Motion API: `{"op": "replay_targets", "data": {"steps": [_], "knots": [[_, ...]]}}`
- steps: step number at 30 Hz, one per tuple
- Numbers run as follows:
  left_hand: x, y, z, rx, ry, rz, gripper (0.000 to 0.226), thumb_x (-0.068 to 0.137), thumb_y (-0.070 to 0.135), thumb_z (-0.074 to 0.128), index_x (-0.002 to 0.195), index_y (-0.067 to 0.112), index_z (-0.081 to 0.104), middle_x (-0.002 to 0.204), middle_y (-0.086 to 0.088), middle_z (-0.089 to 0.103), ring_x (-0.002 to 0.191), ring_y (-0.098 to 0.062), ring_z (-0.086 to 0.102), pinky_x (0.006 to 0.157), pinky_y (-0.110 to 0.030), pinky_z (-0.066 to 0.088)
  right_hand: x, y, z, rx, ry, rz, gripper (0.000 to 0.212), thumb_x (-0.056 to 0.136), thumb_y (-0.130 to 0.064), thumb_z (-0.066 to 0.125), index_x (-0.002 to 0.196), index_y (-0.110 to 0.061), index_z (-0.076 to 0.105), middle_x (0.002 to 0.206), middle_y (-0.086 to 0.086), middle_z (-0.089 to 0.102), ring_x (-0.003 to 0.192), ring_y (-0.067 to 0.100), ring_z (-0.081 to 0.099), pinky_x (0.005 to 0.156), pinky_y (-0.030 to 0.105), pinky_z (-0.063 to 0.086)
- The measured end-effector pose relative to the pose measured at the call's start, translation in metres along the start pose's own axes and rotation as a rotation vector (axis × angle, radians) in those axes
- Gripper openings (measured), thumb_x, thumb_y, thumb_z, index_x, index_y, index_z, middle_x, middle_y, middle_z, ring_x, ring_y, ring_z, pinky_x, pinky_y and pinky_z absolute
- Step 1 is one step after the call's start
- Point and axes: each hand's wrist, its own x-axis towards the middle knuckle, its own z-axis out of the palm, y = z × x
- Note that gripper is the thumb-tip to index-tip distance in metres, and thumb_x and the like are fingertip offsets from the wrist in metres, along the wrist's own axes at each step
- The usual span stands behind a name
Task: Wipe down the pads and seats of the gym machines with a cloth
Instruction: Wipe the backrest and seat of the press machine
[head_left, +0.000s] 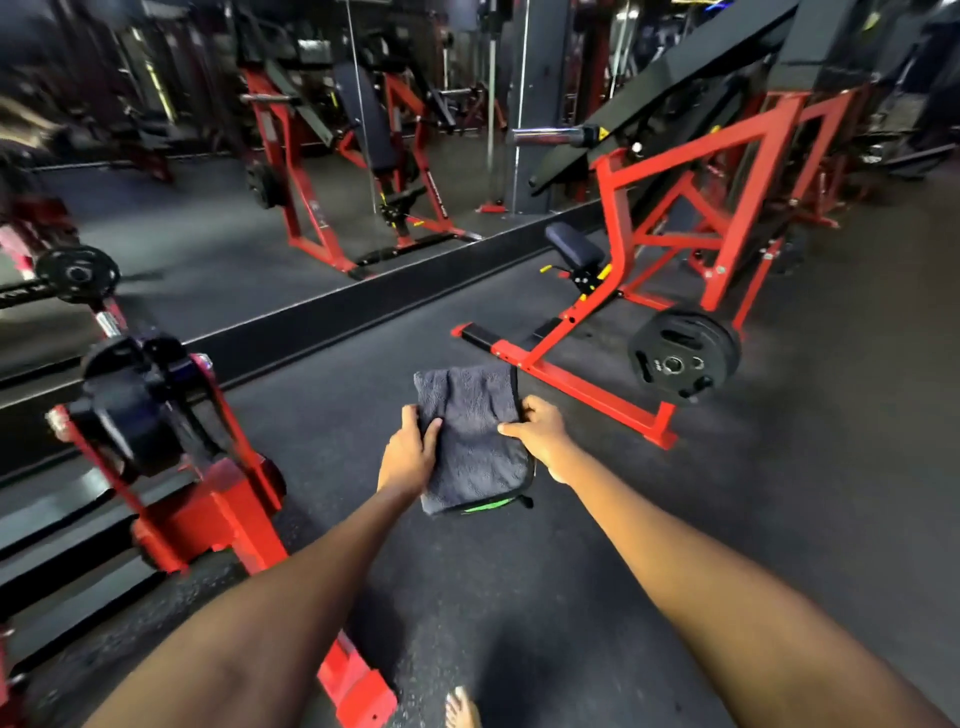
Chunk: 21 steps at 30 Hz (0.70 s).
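**Cloth held out over the gym floor**

We hold a folded dark grey cloth (470, 436) in front of us, above the black rubber floor (779, 493). Our left hand (410, 449) grips its left edge, fingers curled over the top; our right hand (537, 431) pinches the right edge. A green-trimmed hem shows at the cloth's lower end. Ahead to the right stands a red machine (691, 218) with a dark seat pad (574, 243) and a weight plate (683, 358). A mirror wall (208, 234) runs along the left.
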Motion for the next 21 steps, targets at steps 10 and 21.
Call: {"op": "replay_targets", "data": {"steps": [10, 21], "knots": [[0.236, -0.009, 0.009, 0.019, 0.065, -0.045, 0.03, 0.1, 0.031, 0.043, 0.114, 0.004, 0.039, 0.106, -0.021, 0.063, 0.098, -0.042, 0.058, 0.076, -0.041, 0.043, 0.243, -0.047, 0.033, -0.085, -0.089, -0.064, 0.019, 0.076, -0.003, 0.073, 0.084, -0.011, 0.057, 0.092, 0.005, 0.065, 0.092, 0.023, 0.062, 0.085, 0.041, 0.049], [0.467, -0.061, 0.024, -0.069, 0.038, -0.142, 0.032, 0.096, 0.016, 0.052, 0.123, 0.002, 0.041, 0.121, -0.016, 0.057, 0.11, -0.033, 0.055, 0.088, -0.032, 0.04, 0.483, -0.052, 0.095, -0.041, -0.129, -0.006, 0.024, 0.077, -0.001, 0.071, 0.098, 0.0, 0.059, 0.103, 0.015, 0.068, 0.097, 0.03, 0.064, 0.09, 0.046, 0.05]]}}
